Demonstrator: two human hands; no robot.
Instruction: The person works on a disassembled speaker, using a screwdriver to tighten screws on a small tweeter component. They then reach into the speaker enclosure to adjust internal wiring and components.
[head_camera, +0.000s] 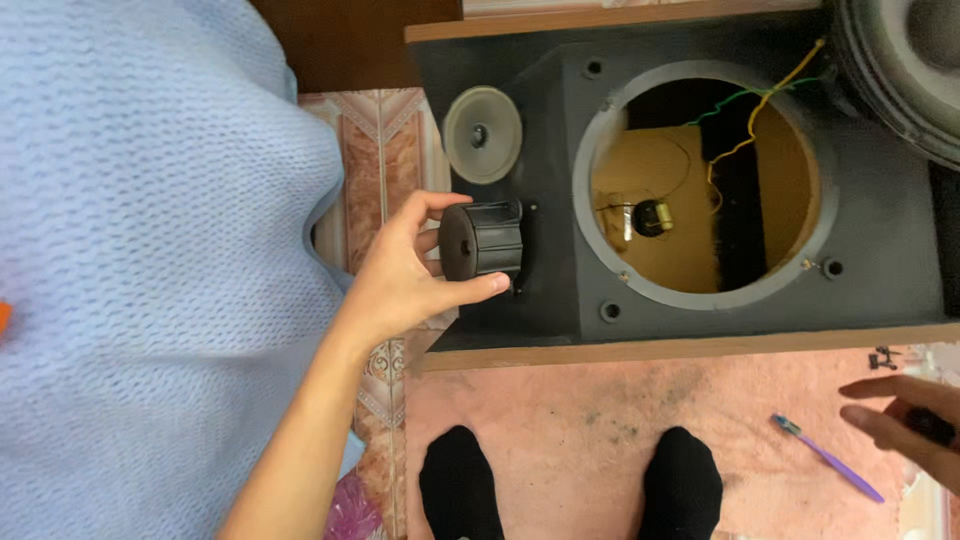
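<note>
My left hand (400, 285) grips a black ribbed cylinder (485, 240) between thumb and fingers, at the left end of a dark grey speaker cabinet (880, 230) lying on its back. The cylinder sticks out of the cabinet's front panel, just below a small grey dome tweeter (482, 134). My right hand (905, 425) hovers at the right edge over the pink rug, fingers curled round a small dark object (932, 426) that I cannot make out.
The cabinet's big round opening (700, 185) shows yellow and green wires and a small brass part inside. A large speaker driver (900, 70) rests at the top right. A purple pen (828, 458) lies on the pink rug (570, 410); two feet in black socks (462, 485) stand below. A light blue knitted sweater (150, 270) fills the left.
</note>
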